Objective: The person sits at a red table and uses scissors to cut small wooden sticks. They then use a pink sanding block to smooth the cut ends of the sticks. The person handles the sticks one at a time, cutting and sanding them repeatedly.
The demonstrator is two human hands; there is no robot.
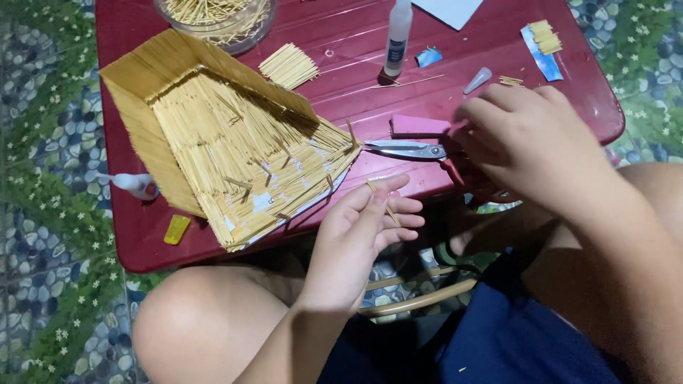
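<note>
Red worktop [341,85], centre: left hand [359,227] half open, fingers pinching one toothpick [382,203]; right hand [523,142] at 3 o'clock curled over the scissors [409,149] handles, blades pointing to 9; toothpick model [228,142] at 10; glue bottle [397,35] at 12.

A dark red plastic counter [341,64] with ridged slats and rounded corners fills the upper middle of the frame. Around it, at the left edge and the upper right corner, runs a floor covering [50,213] printed with grey-blue pebbles, green grass and small white flowers. Beneath the counter's near edge, at lower centre, curved tan wooden rungs [420,295] cross over the same patterned floor. Soft, even light falls from above and leaves a faint sheen on the red slats.
</note>
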